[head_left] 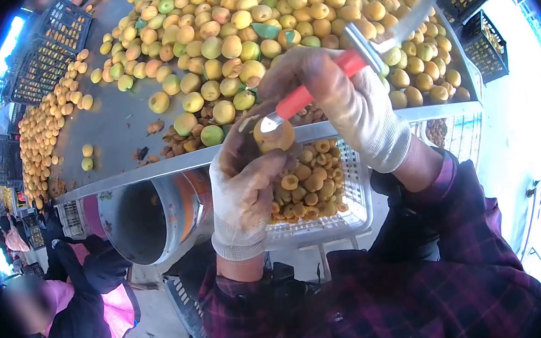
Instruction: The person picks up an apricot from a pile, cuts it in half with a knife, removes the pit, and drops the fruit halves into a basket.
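My left hand (240, 194), in a stained white glove, is closed around a yellow apricot (275, 139) just over the front rim of the metal table (107, 141). Gripped in my gloved right hand (356, 100) is a red-handled knife (322, 84) with a curved blade pointing up and right. Its short metal end at the other side of the handle meets the top of the apricot. Below my hands stands a white plastic basket (364, 196) holding many hollowed apricots (314, 184).
A large heap of whole apricots (307, 5) covers the table, with brown pits (181, 141) near its front rim. Left of the basket is a bucket (168, 213). Black crates (40, 70) of fruit stand at far left, others (485, 44) at right. Another person (82, 301) sits at lower left.
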Demonstrator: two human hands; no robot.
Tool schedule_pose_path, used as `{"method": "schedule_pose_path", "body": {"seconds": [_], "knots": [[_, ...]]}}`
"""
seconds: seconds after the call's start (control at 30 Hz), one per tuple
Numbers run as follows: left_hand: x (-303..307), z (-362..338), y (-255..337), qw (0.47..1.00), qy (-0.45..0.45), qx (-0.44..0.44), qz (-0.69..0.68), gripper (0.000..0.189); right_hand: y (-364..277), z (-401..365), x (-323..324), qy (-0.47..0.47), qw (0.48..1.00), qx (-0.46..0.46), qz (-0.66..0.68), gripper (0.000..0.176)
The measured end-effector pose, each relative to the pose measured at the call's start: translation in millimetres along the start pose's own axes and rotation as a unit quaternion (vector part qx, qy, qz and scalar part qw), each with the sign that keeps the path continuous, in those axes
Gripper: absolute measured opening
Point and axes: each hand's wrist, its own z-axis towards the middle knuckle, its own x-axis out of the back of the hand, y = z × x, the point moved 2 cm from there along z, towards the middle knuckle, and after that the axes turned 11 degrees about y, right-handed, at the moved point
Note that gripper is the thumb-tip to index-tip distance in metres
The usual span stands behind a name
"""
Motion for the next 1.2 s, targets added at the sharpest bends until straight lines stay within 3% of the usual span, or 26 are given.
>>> {"method": "schedule_pose_path", "body": {"seconds": [0.07,0.13,0.17,0.2,0.3,0.33,0.4,0.53,0.63,0.7,0.73,0.8,0.93,1.0,1.03,1.07,1.1,1.13,1.17,1.2], "knots": [[0.6,-2.1,3.1,0.999,0.019,-0.021,0.032,0.055,-1.4,-2.5,5.1,-0.001,1.0,0.013,-0.028,0.068],[1.1,-3.1,4.7,0.996,0.04,-0.042,0.063,0.057,-12.5,-2.6,6.6,-0.033,0.997,-0.04,-0.061,0.057],[0.6,-2.0,5.7,0.996,0.038,-0.054,0.054,0.054,-8.3,-0.5,5.5,-0.024,0.999,-0.01,-0.03,0.045],[0.4,-1.5,6.8,0.996,0.035,-0.066,0.046,0.052,-7.7,-1.0,5.3,-0.028,0.999,-0.01,-0.03,0.045],[2.6,-1.9,10.2,0.997,0.028,-0.058,0.052,0.051,-25.6,3.0,3.3,-0.007,0.987,-0.145,-0.075,0.028],[3.4,-2.2,9.7,0.997,0.028,-0.058,0.052,0.051,-19.2,4.1,3.2,-0.006,0.987,-0.146,-0.074,0.028],[5.9,-3.1,7.8,0.994,0.028,-0.083,0.065,0.051,-14.1,7.1,-1.8,-0.061,0.969,0.153,-0.182,0.02],[13.1,-5.8,-0.3,0.986,0.07,-0.121,0.089,0.037,-22.8,7.7,2.7,-0.126,0.949,0.156,-0.244,0.014],[15.9,-6.0,0.9,0.994,0.043,-0.085,0.05,0.036,-14.9,7.2,4.4,-0.147,0.963,0.125,-0.188,0.012],[9.9,-4.1,7.3,0.992,0.07,-0.027,0.104,0.038,-12.0,7.3,5.3,-0.156,0.956,0.164,-0.186,0.012],[9.5,-4.2,7.2,0.992,0.07,-0.026,0.104,0.038,-14.9,6.5,5.2,-0.156,0.956,0.163,-0.186,0.012],[9.4,-4.5,6.4,0.99,0.077,-0.012,0.12,0.046,-19.6,6.6,4.3,-0.155,0.969,0.006,-0.194,0.012],[6.3,-7.6,6.3,0.989,0.078,0.026,0.121,0.045,-11.9,9.8,17.8,-0.164,0.971,-0.023,-0.17,0.012],[11.9,-4.5,3.5,0.989,0.037,0.024,0.138,0.045,-1.2,8.3,15.7,-0.243,0.939,0.184,-0.161,0.025],[12.5,-5.3,3.6,0.989,0.038,0.025,0.138,0.045,0.5,0.0,14.9,-0.219,0.891,0.305,-0.254,0.025],[10.6,-6.1,5.6,0.989,0.04,0.043,0.132,0.044,1.4,1.1,15.1,-0.218,0.892,0.303,-0.253,0.025],[9.4,-7.0,5.9,0.989,0.041,0.061,0.126,0.044,1.6,5.0,16.2,-0.223,0.923,0.246,-0.195,0.014],[10.1,-7.4,5.4,0.989,0.04,0.064,0.127,0.044,-1.0,7.9,17.1,-0.225,0.946,0.189,-0.136,0.014],[11.0,-7.3,4.9,0.991,0.026,0.076,0.104,0.044,-17.4,8.1,17.9,-0.207,0.966,-0.04,-0.151,0.016],[11.4,-6.9,4.1,0.993,0.011,0.087,0.08,0.044,-16.8,8.2,17.7,-0.204,0.966,-0.041,-0.153,0.016]]}}
